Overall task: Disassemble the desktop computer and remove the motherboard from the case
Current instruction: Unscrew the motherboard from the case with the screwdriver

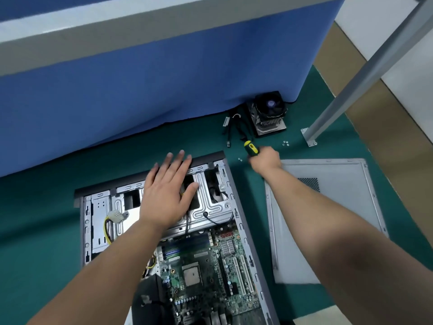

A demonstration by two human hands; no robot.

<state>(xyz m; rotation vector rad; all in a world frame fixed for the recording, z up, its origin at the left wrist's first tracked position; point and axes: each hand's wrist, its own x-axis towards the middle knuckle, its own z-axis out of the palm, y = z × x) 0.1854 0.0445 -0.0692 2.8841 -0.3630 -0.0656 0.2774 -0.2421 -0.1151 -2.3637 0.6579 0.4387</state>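
On the green desk (46, 242), near the middle: one desktop case (236, 207), laid on its side, open face up, front bezel toward the blue partition (140, 90).

Inside the case, nearer half: motherboard (210, 266), green, seated in place, bare processor socket at its centre, two white expansion slots to its right. Farther half: silver drive cage (210, 207), with a yellow-and-black wire bundle (107, 228) at its left.

Left hand (167, 195): fingers straight and spread, palm down over the drive cage, grasping nothing; whether it touches the metal cannot be told.

Right hand (266, 160): clenched round a screwdriver (250, 147) with a yellow-and-black handle, just beyond the case's far right corner.

Right of the case, flat on the desk: one grey side panel (328, 231), vented.

By the partition: cooler with fan (269, 113), standing on its heatsink; loose black cables (234, 130) to its left.

Small screws (285, 143), a few, right of the screwdriver; more (239, 159) near the case corner.

Far right: grey metal post (351, 90), foot plate on the desk.
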